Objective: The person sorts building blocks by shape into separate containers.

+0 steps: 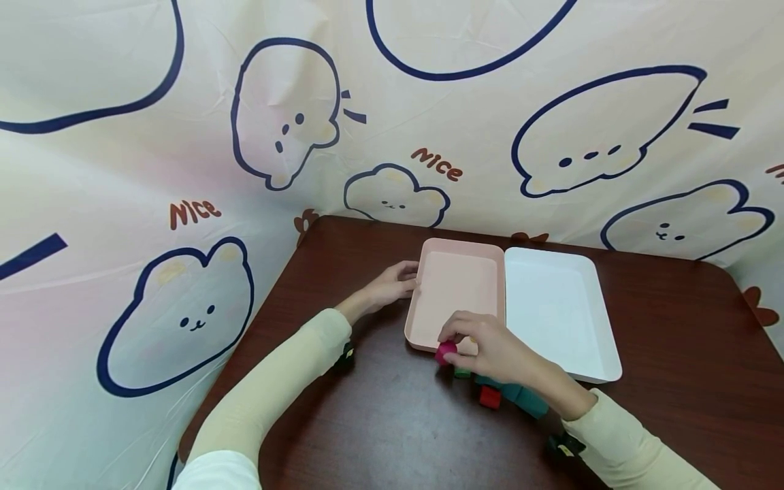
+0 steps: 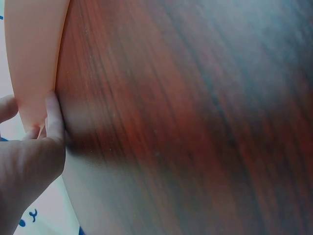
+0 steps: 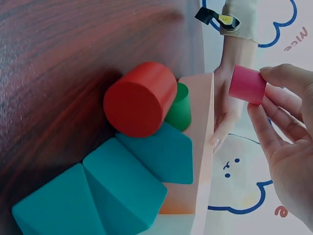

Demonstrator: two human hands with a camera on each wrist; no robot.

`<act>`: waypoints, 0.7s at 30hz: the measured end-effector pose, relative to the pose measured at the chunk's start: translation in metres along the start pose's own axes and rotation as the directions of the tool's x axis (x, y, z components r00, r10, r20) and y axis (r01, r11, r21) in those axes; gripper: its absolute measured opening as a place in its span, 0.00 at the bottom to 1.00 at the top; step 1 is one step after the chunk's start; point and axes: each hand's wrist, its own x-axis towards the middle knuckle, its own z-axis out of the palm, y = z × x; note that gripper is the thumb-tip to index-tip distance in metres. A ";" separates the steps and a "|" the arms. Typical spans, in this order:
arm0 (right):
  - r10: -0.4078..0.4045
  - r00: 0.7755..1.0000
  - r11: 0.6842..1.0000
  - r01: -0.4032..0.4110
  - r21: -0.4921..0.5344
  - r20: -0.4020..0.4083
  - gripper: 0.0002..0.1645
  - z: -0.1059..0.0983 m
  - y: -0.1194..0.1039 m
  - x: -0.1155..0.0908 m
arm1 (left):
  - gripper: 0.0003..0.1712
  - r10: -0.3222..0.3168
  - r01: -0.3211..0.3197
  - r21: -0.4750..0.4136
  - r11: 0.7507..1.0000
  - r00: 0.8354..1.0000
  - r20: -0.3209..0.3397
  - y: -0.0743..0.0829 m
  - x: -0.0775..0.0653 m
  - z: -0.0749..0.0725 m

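My right hand (image 1: 493, 347) pinches a small pink block (image 3: 247, 85) between thumb and fingertips, over the near edge of the pink tray (image 1: 456, 286). Along the tray's left side, my left hand (image 1: 390, 284) rests its fingers against the outer wall. The left wrist view shows those fingers (image 2: 55, 117) touching the wall. Below my right hand on the table are a red cylinder (image 3: 139, 103), a green block (image 3: 181, 107) and several teal blocks (image 3: 127, 178) with flat faces. My right hand partly hides these blocks in the head view.
A white tray (image 1: 551, 306) stands directly right of the pink one, edge to edge. Both sit on a dark brown wooden table (image 1: 361, 422). Behind and to the left hangs a pale curtain (image 1: 392, 116) with blue bear drawings.
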 end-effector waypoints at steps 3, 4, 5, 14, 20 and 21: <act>0.032 0.999 0.999 -0.032 0.004 0.001 0.12 -0.002 0.001 0.000 | 0.33 0.000 0.000 -0.003 1.000 1.000 0.001 0.000 0.000 0.000; 0.042 0.999 0.999 -0.042 0.005 -0.001 0.12 -0.003 0.001 0.000 | 0.33 0.000 0.000 -0.002 1.000 1.000 0.001 0.000 0.000 0.000; 0.052 0.999 0.999 -0.052 0.005 -0.002 0.12 -0.004 0.002 0.000 | 0.33 -0.001 0.001 -0.001 1.000 1.000 0.000 0.000 0.000 0.000; 0.051 0.998 0.998 -0.049 0.027 -0.049 0.14 -0.012 0.010 -0.002 | 0.32 0.011 -0.011 -0.023 1.000 1.000 0.002 -0.001 0.001 0.000; 0.080 0.995 0.996 -0.077 0.043 -0.066 0.17 -0.014 0.016 -0.003 | 0.32 0.017 -0.017 -0.020 1.000 1.000 0.004 0.000 0.000 0.000; 0.084 0.994 0.996 -0.081 0.043 -0.067 0.17 -0.014 0.017 -0.004 | 0.32 0.016 -0.016 -0.018 1.000 1.000 0.005 0.000 0.000 0.000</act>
